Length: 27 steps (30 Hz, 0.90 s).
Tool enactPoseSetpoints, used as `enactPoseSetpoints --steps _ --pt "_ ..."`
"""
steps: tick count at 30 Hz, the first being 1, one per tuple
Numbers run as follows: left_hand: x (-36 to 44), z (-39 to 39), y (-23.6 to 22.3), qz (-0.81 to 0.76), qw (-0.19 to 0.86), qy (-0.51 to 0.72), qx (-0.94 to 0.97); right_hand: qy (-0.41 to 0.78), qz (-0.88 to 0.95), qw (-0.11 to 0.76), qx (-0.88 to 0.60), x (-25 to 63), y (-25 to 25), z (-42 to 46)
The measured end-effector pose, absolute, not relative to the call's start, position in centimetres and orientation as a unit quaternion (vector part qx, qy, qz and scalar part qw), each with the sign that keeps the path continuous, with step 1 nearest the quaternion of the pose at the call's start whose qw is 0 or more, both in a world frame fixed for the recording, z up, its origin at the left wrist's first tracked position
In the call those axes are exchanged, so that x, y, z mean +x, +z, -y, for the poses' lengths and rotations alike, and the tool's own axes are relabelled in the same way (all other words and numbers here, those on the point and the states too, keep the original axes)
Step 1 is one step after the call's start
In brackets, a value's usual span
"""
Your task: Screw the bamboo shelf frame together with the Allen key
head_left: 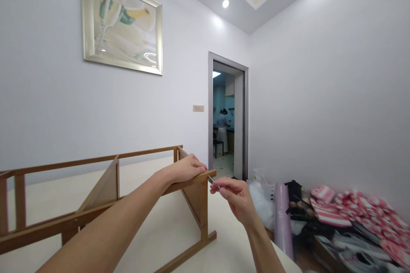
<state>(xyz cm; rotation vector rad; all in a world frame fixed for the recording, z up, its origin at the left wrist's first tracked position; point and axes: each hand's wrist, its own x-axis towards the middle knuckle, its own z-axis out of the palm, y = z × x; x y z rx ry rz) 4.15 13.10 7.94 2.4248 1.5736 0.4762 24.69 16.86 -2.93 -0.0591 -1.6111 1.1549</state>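
Observation:
A brown wooden shelf frame (204, 209) lies on its side on a pale tabletop (153, 226), with flat panels set between its rails. My left hand (188, 167) rests over the upper rail near its right end, fingers closed on the wood. Just beyond that end, my right hand (235, 196) pinches a slim metal rod (210, 179) between thumb and fingers. The rod's tip meets or nearly meets the rail end; its exact kind is too small to tell.
On the right lie pink-and-white striped cloths (358, 207), a purple roll (283, 217) and clear plastic wrapping (261, 204). A person (222, 126) stands beyond the doorway (210, 115). A framed picture (85, 17) hangs on the wall.

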Motion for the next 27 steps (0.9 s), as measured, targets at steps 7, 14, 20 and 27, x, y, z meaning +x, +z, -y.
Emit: enactPoseSetpoints --steps 7,14,20,27 --pt "3.6 -11.2 9.6 -0.557 0.218 0.095 0.795 0.481 0.69 0.54 -0.022 24.7 -2.8 -16.4" --pt "2.8 -10.5 9.2 -0.578 0.308 0.103 0.748 0.482 0.691 0.538 -0.03 24.8 -2.7 -15.9" --pt "2.3 -11.4 8.3 -0.578 0.344 0.119 0.73 0.494 0.689 0.529 -0.031 24.7 -2.4 -15.6" --pt "2.1 -11.4 8.3 -0.587 0.313 0.124 0.737 0.498 0.693 0.52 -0.013 24.6 -2.2 -15.4"
